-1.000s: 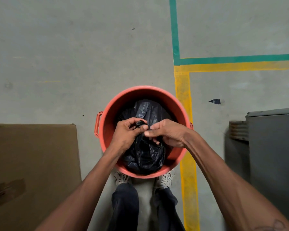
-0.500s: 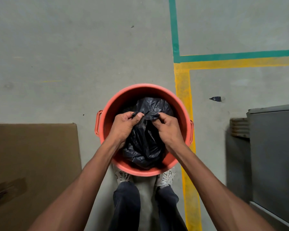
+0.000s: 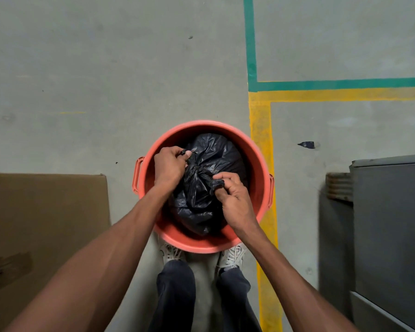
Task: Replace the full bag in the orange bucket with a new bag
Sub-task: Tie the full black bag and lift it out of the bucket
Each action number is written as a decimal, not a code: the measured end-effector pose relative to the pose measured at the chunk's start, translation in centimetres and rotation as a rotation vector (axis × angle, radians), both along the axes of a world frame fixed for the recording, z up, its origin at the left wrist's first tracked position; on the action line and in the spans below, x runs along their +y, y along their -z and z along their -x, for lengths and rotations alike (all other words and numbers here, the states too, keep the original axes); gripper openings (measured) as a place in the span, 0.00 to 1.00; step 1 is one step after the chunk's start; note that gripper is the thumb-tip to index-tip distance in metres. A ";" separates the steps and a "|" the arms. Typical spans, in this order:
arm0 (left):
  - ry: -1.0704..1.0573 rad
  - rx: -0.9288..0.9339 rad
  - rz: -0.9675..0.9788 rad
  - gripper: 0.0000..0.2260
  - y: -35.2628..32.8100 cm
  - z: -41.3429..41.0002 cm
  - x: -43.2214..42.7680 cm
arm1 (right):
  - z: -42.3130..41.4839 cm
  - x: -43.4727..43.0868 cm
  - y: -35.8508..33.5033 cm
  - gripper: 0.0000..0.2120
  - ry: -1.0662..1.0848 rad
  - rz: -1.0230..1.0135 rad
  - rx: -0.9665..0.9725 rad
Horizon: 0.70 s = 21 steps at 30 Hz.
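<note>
An orange bucket (image 3: pixel 256 164) with side handles stands on the concrete floor just in front of my feet. A full black plastic bag (image 3: pixel 216 152) fills it, its top gathered into a knot near the middle. My left hand (image 3: pixel 168 167) grips one twisted end of the bag at the upper left of the knot. My right hand (image 3: pixel 233 197) pinches the other twisted end at the lower right. The two ends are stretched apart across the knot. No new bag is in view.
A flat sheet of brown cardboard (image 3: pixel 46 224) lies on the floor to the left. A grey metal cabinet (image 3: pixel 388 224) stands at the right. Green tape (image 3: pixel 250 44) and yellow tape (image 3: pixel 261 140) mark the floor; a small dark scrap (image 3: pixel 306 144) lies right of the bucket.
My hands, held together over the bag's gathered top before, have moved apart, left hand up-left and right hand down-right, stretching the two ends and tightening the knot.
</note>
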<state>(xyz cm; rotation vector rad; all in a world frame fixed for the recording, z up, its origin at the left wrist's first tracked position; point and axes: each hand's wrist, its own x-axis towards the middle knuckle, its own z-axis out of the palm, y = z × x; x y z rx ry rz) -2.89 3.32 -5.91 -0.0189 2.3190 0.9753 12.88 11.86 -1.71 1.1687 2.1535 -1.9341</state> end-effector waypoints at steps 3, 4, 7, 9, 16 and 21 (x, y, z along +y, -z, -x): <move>0.047 0.081 0.085 0.09 0.4 0.4 0.2 | -0.2 0.5 -0.5 0.13 -0.143 -0.074 0.011; 0.052 0.088 0.105 0.08 0.6 0.5 0.3 | -0.3 0.5 -0.6 0.11 -0.191 -0.104 0.024; 0.096 0.085 0.177 0.08 1.2 0.3 0.6 | -1.1 -0.1 -0.8 0.09 -0.275 -0.127 0.059; 0.115 0.085 0.226 0.08 1.5 0.0 0.6 | -1.9 -0.4 -0.9 0.10 -0.268 -0.082 0.033; 0.090 0.064 0.345 0.11 2.2 -0.2 0.0 | -4.3 -0.3 -1.9 0.10 -0.185 0.015 0.017; 0.074 0.079 0.410 0.11 2.2 -0.3 -0.2 | -5.1 -0.6 -2.7 0.14 -0.154 0.086 0.029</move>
